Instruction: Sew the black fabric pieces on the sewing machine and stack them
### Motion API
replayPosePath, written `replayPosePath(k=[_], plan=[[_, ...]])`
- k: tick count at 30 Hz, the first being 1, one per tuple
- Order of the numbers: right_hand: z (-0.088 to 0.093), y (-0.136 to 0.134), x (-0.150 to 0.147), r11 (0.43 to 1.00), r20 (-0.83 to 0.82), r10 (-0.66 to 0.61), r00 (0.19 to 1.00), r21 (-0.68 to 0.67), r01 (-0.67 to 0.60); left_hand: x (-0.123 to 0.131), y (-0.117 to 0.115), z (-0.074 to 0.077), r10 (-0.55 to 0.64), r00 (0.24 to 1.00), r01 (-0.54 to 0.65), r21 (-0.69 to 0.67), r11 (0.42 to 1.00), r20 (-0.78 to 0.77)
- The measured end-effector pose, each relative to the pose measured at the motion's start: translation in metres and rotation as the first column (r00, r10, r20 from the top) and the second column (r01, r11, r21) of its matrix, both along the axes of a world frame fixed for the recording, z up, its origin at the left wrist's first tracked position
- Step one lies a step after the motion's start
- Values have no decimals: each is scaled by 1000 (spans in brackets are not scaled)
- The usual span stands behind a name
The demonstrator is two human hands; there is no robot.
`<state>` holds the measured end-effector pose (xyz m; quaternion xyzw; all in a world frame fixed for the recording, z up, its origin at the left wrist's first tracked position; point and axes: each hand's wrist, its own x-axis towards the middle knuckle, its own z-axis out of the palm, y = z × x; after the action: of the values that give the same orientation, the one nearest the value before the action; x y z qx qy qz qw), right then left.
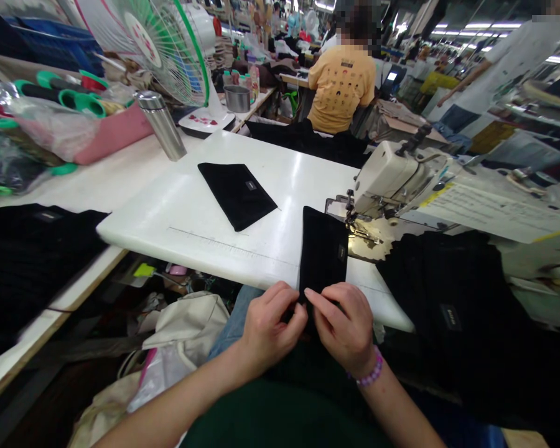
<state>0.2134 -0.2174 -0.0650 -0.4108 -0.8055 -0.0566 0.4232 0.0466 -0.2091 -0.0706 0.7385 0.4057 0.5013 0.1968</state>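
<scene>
A black fabric piece (324, 249) with a small label lies over the front edge of the white table, beside the sewing machine's needle area. My left hand (273, 317) pinches its near left corner. Close by, my right hand (343, 317), with a purple bead bracelet at the wrist, grips the same near end with curled fingers. Both hands are closed and almost touch each other. Another labelled black fabric piece (236, 193) lies flat farther back on the table. To the right stands the white sewing machine (401, 180), its lamp lighting the needle plate.
More black fabric is heaped at right (452, 311) and at far left (42, 267). A steel flask (161, 127) and a fan (168, 56) stand at the back left. A beige bag (186, 323) hangs below the table (154, 205). A person in yellow (340, 87) sits ahead.
</scene>
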Motion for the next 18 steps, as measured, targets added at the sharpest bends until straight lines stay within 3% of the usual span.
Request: replayPosePath(k=[6, 10, 12, 14, 16, 18], plan=[[2, 1, 1, 999, 42, 44, 998, 1, -44, 0, 0, 4, -17, 1000, 18, -37, 999, 23], [4, 2, 1, 998, 71, 65, 995, -5, -65, -3, -1, 15, -33, 996, 50, -209, 977, 81], [4, 3, 1, 998, 90, 64, 994, -8, -64, -5, -1, 18, -20, 988, 76, -374, 924, 150], [5, 3, 1, 1000, 119, 21, 993, -4, -21, -7, 0, 18, 7, 972, 124, -542, 831, 234], [4, 2, 3, 993, 114, -120, 986, 2, 121, -9, -1, 14, 52, 952, 173, -670, 722, 303], [3, 1, 9, 942, 51, -334, 941, -17, 335, -11, -2, 10, 124, 933, 188, -753, 631, 337]])
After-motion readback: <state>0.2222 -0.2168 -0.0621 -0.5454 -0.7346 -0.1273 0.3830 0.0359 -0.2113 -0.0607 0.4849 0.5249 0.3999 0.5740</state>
